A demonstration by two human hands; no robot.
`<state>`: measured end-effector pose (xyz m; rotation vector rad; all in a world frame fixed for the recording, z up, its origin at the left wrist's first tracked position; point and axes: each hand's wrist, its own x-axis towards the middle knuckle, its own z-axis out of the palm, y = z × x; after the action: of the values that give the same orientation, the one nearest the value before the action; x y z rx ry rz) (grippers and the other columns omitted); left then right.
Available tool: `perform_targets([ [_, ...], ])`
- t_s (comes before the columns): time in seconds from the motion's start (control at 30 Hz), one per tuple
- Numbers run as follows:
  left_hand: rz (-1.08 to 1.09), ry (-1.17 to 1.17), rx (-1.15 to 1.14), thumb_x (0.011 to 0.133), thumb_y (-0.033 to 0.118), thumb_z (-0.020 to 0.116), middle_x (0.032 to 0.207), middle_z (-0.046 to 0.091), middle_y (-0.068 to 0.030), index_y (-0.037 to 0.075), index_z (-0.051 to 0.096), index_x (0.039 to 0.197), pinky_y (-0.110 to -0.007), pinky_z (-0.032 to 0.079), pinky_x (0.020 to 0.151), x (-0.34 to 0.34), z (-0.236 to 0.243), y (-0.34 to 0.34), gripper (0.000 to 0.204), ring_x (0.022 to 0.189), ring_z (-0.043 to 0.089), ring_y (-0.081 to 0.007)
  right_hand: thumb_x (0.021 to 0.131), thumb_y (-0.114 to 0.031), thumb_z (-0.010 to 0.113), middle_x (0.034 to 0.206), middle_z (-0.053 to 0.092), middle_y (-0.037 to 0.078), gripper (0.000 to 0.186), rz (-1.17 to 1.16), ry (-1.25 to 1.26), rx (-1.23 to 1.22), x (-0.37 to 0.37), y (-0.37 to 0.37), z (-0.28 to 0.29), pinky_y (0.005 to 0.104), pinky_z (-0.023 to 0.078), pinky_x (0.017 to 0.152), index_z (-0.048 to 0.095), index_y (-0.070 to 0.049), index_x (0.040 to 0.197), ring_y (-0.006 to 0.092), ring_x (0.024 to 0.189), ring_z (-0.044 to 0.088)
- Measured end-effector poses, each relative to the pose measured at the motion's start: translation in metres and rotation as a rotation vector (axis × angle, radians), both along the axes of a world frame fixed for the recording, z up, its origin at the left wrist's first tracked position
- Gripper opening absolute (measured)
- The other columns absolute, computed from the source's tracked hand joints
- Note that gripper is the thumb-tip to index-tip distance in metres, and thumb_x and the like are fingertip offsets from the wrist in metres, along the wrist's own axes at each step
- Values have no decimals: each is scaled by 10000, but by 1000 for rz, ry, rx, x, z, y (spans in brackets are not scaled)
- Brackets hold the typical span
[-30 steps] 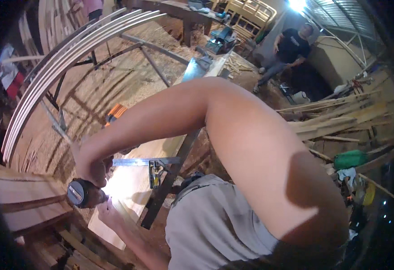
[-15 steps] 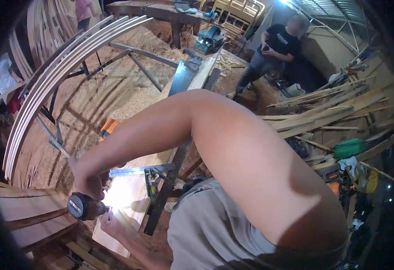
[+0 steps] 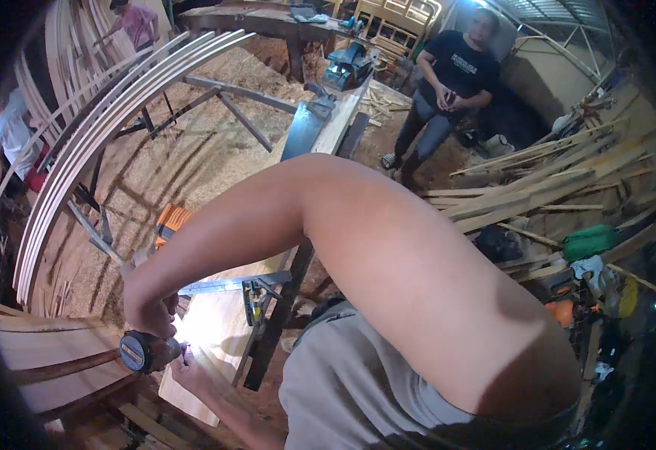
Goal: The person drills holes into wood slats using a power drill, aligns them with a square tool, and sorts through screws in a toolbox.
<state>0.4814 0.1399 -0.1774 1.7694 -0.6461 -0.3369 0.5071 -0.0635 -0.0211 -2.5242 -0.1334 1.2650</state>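
Note:
My right hand (image 3: 150, 311) grips a power drill (image 3: 136, 352), its dark round back turned toward me. The drill's light shines brightly on a pale wooden board (image 3: 226, 345). My left hand (image 3: 190, 375) is at the drill's front end, just above the board. Its fingers are pinched together there, and what they hold is too small to make out. A metal bar (image 3: 215, 286) lies across the board beyond the hands. At that bar's right end a clamp-like tool (image 3: 253, 301) sits on the board's edge.
A handsaw (image 3: 307, 129) lies farther along the bench. Beside the board is an orange object (image 3: 172, 223). Curved wooden strips (image 3: 91, 154) stand at the left, and stacked planks (image 3: 545, 187) at the right. A person (image 3: 459, 71) stands ahead; two others work at far left.
My view has shifted slightly. The drill and both hands stay together at the same spot on the board. The person ahead appears more upright, and the people at left show more fully.

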Motion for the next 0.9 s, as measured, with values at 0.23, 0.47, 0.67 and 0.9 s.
perform_targets([
  [0.23,-13,-219,171,843,-9,610,964,653,-159,-85,649,986,-373,476,828,11,-10,7,166,880,613,-265,794,-366,761,761,569,0,296,93,-109,3,-20,9,30,297,430,578,652,-113,901,143,622,490],
  [0.47,11,-351,181,792,-22,551,981,660,-214,-76,668,985,-426,469,851,33,-41,33,232,931,613,-338,787,-439,688,761,641,11,319,-346,-213,578,-18,-5,-16,354,444,683,695,-125,843,145,677,567],
  [0.67,135,-211,-91,715,-92,439,826,652,-153,-52,634,940,-393,479,718,8,-46,-7,300,785,610,-298,782,-10,668,922,661,47,339,-31,-278,385,-53,-3,55,334,489,704,628,-88,1109,188,804,569],
  [0.9,205,-250,41,723,-140,466,833,558,-195,-36,512,841,-397,481,714,-2,2,8,164,788,575,-369,702,-24,605,690,660,127,203,2,-278,-65,-52,29,76,359,520,523,674,-33,892,250,597,651],
])
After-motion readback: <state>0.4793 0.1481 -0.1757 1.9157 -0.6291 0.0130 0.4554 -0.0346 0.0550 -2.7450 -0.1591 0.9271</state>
